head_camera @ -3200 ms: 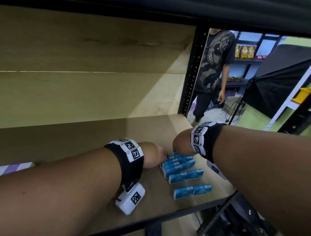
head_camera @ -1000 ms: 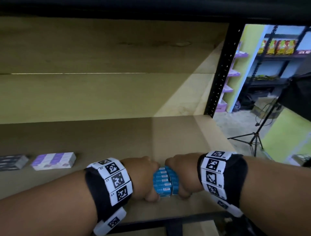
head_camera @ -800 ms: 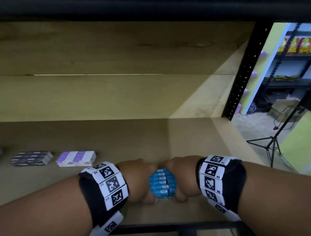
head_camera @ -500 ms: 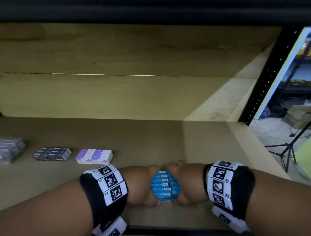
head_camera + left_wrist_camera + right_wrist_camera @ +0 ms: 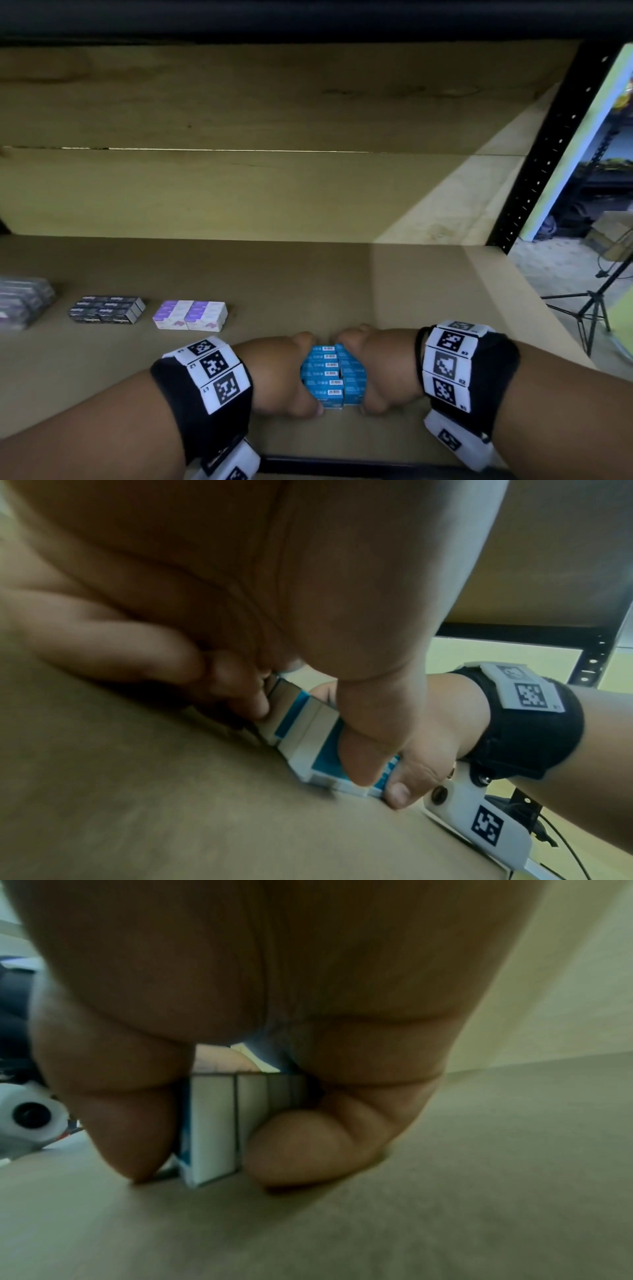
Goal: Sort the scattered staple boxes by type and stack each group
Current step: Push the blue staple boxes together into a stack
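A block of several blue staple boxes (image 5: 329, 375) stands on the shelf board near its front edge, squeezed between both hands. My left hand (image 5: 284, 377) grips its left side, thumb at the near end and fingers curled round the far end. My right hand (image 5: 368, 373) grips the right side the same way. In the left wrist view the blue and white boxes (image 5: 308, 739) show between the left thumb and the right hand (image 5: 404, 739). The right wrist view has white box ends (image 5: 219, 1123) pinched between thumb and fingers.
To the left on the shelf board (image 5: 342, 281) lie a purple-white pair of boxes (image 5: 190, 315), a dark stack (image 5: 106, 310) and a blurred grey-purple stack (image 5: 24, 306). A black upright (image 5: 548, 144) marks the right end. A black rail (image 5: 335, 464) runs along the front edge.
Both hands gathered the scattered blue boxes into one block and slid it left along the shelf. The view has swung left, bringing the purple-white, dark and grey stacks into sight.
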